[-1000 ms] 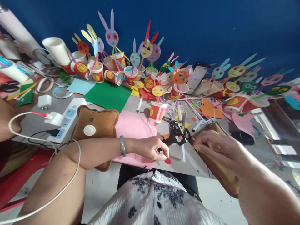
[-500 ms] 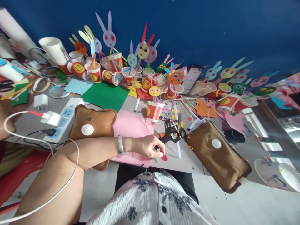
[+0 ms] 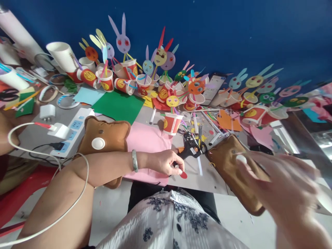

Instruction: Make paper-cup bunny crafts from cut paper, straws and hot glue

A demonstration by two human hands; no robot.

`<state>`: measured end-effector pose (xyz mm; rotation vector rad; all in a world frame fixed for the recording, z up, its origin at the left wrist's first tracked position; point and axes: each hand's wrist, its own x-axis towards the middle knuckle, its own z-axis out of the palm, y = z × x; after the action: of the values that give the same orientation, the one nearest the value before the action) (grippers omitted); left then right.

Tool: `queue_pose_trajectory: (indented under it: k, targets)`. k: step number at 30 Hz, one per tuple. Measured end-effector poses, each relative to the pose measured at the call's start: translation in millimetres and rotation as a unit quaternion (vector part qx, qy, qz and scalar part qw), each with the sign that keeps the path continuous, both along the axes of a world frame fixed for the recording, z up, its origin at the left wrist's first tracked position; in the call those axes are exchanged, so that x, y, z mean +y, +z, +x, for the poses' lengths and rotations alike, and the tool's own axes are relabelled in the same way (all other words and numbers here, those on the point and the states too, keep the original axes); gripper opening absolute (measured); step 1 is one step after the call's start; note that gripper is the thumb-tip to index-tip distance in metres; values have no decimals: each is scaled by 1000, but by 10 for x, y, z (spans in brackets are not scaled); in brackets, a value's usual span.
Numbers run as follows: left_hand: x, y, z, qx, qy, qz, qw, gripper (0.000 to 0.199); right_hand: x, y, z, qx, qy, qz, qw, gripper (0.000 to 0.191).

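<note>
Pinching a red paper circle (image 3: 184, 175) by its edge, the left hand (image 3: 169, 163) sits at the tabletop's (image 3: 213, 180) near side. Right, the blurred right hand (image 3: 287, 180) overlaps a brown pouch (image 3: 225, 164); its grip I cannot tell. Farther lie a black glue gun (image 3: 191, 151) and red cup (image 3: 171, 124).

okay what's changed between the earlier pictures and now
The right hand, first near the scissors, then out of view, is back, blurred, farther right over the right brown pouch; whether it holds anything is unclear. The left hand stays at the red circle; the glue gun hasn't moved.
</note>
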<state>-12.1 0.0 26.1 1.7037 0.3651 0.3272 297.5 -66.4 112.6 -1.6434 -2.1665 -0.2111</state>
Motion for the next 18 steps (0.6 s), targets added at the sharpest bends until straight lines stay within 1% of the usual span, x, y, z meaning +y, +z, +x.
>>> queue_pose_trajectory:
  k: [1, 3, 5, 6, 8, 10, 14, 18]
  targets:
    - [0, 4, 1, -1, -2, 0, 1000, 9, 55, -54, -213, -27, 52, 55, 997, 21]
    - [1, 10, 4, 0, 1, 13, 1000, 10, 166, -118, -627, -73, 166, 93, 979, 24]
    - [2, 11, 8, 4, 9, 36, 999, 10, 280, -146, -946, -96, 216, 119, 964, 19]
    - [2, 10, 11, 7, 15, 47, 999, 11, 337, -153, -1056, -110, 209, 116, 965, 13]
    - [1, 2, 18, 16, 22, 64, 998, 12, 438, -169, -1185, -132, 176, 103, 970, 3]
    - [0, -10, 27, 25, 25, 78, 996, 13, 509, -190, -1233, -143, 145, 95, 974, 9]
    - [-2, -29, 35, 22, 35, 104, 994, 12, 552, -243, -1269, -154, 118, 97, 976, 18]
    - [1, -23, 26, 13, 30, 107, 994, 12, 531, -271, -1292, -150, 101, 95, 979, 18]
